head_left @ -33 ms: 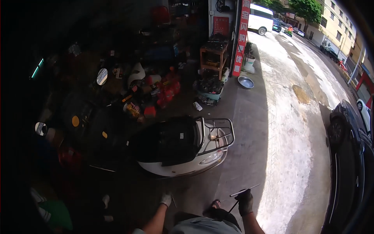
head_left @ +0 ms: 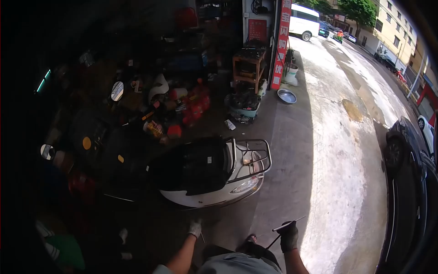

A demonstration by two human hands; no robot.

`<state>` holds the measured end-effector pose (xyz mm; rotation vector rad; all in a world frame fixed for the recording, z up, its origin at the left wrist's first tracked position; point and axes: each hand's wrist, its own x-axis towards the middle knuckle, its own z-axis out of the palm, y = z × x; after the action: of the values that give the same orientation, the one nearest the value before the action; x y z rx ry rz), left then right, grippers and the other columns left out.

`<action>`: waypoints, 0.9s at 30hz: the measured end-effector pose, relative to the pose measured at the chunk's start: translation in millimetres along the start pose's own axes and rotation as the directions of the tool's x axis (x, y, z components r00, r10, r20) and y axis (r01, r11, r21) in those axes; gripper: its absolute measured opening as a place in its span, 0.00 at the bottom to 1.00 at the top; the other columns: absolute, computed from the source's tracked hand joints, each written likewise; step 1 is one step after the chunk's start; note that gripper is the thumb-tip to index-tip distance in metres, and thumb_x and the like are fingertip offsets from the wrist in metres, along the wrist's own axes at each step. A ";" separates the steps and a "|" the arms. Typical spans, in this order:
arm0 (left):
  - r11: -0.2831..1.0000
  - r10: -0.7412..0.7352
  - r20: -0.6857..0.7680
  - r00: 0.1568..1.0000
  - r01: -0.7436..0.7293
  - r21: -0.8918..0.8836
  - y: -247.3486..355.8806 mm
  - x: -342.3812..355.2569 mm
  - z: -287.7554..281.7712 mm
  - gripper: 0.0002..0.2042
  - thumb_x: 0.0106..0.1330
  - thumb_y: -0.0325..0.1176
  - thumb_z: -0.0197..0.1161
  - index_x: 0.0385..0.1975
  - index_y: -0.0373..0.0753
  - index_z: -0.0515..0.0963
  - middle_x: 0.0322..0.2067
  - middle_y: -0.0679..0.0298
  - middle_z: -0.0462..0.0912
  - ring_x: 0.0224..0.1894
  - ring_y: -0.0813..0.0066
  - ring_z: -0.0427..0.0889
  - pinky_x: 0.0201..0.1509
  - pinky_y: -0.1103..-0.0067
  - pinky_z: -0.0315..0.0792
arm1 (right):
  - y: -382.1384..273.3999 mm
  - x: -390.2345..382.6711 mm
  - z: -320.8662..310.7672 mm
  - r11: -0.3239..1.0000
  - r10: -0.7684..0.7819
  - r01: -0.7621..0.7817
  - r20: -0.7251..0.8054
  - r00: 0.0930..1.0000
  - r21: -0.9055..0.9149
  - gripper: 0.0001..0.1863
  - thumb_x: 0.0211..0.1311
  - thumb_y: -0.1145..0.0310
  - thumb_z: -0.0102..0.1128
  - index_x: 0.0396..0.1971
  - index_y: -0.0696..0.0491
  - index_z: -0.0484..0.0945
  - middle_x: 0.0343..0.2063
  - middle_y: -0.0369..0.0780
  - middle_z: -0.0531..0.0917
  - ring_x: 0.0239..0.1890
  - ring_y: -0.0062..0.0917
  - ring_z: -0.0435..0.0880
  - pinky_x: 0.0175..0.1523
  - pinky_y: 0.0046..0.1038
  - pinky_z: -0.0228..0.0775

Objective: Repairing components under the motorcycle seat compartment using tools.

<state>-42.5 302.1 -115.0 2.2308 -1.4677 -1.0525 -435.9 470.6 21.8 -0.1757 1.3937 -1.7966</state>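
One gloved hand, the right hand (head_left: 288, 235), closes around a silver bar (head_left: 279, 227) whose thin end points away to the right; below the fist, a dark rod (head_left: 273, 242) slants down to the left. Left of that grip, the left hand (head_left: 195, 228) has a thin rod (head_left: 203, 238) just beside it; whether its fingers pinch it cannot be told. Both forearms (head_left: 181, 254) reach forward. Ahead and left of the right fist stands a scooter (head_left: 194, 199), its seat label (head_left: 209, 160) too small to read; farther ahead, a red signboard (head_left: 281, 45) bears white characters.
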 end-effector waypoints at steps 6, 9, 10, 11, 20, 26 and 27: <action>0.574 0.282 -0.185 0.941 -0.320 -0.754 236.0 43.7 24.1 0.13 0.71 0.41 0.54 0.37 0.37 0.77 0.30 0.67 0.78 0.28 0.80 0.75 0.32 0.79 0.70 | -59.1 63.4 -73.4 0.983 0.006 0.049 -0.293 0.956 0.178 0.24 0.67 0.44 0.48 0.22 0.50 0.72 0.16 0.34 0.70 0.18 0.25 0.71 0.29 0.32 0.72; 0.621 0.297 -0.193 0.935 -0.343 -0.705 316.1 77.4 45.1 0.11 0.70 0.39 0.54 0.36 0.37 0.77 0.29 0.66 0.78 0.28 0.80 0.74 0.33 0.78 0.70 | -72.8 99.2 -113.8 0.985 -0.050 0.118 -0.444 0.895 0.127 0.25 0.68 0.43 0.45 0.16 0.45 0.68 0.11 0.31 0.64 0.14 0.24 0.63 0.30 0.36 0.65; 0.619 0.294 -0.244 0.924 -0.378 -0.688 328.2 98.3 47.7 0.10 0.69 0.38 0.54 0.35 0.38 0.77 0.29 0.65 0.79 0.28 0.80 0.75 0.35 0.77 0.70 | -75.8 110.6 -123.4 0.991 -0.043 0.099 -0.481 0.876 0.091 0.25 0.68 0.43 0.45 0.16 0.45 0.68 0.10 0.31 0.64 0.14 0.23 0.64 0.30 0.35 0.65; 0.618 0.288 -0.300 0.910 -0.415 -0.667 332.0 121.5 48.1 0.10 0.69 0.37 0.53 0.35 0.38 0.77 0.29 0.65 0.79 0.29 0.80 0.75 0.36 0.77 0.70 | -76.9 121.8 -130.0 0.994 -0.033 0.082 -0.488 0.872 0.079 0.25 0.67 0.43 0.47 0.17 0.46 0.68 0.13 0.32 0.65 0.16 0.23 0.66 0.30 0.32 0.66; 0.636 -0.055 -0.127 0.990 -0.063 -0.769 433.3 176.1 75.0 0.10 0.64 0.44 0.60 0.36 0.46 0.78 0.25 0.70 0.78 0.21 0.80 0.77 0.17 0.84 0.70 | -40.1 227.5 -314.1 0.956 0.160 -0.291 -0.771 0.616 -0.033 0.22 0.69 0.53 0.41 0.39 0.52 0.81 0.42 0.45 0.83 0.47 0.36 0.79 0.44 0.43 0.72; 0.693 -0.311 -0.187 0.932 0.088 -0.715 477.4 145.3 66.5 0.10 0.63 0.43 0.61 0.38 0.46 0.78 0.28 0.70 0.78 0.22 0.79 0.76 0.16 0.82 0.67 | -152.2 454.6 -269.1 0.926 0.079 -0.322 -0.730 0.679 -0.199 0.20 0.68 0.54 0.43 0.38 0.52 0.81 0.42 0.43 0.83 0.46 0.36 0.79 0.43 0.43 0.71; 0.707 -0.350 -0.200 0.915 0.117 -0.698 484.3 141.1 64.1 0.10 0.63 0.42 0.61 0.38 0.45 0.78 0.27 0.70 0.77 0.21 0.79 0.75 0.15 0.81 0.67 | -159.0 487.9 -251.1 0.913 0.083 -0.340 -0.711 0.698 -0.226 0.20 0.68 0.54 0.43 0.38 0.51 0.81 0.42 0.43 0.83 0.45 0.35 0.79 0.42 0.43 0.71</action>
<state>-386.0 -29.6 59.7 1.9288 -0.5206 -1.0120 -973.3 331.7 -113.4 0.5319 2.1563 -1.4452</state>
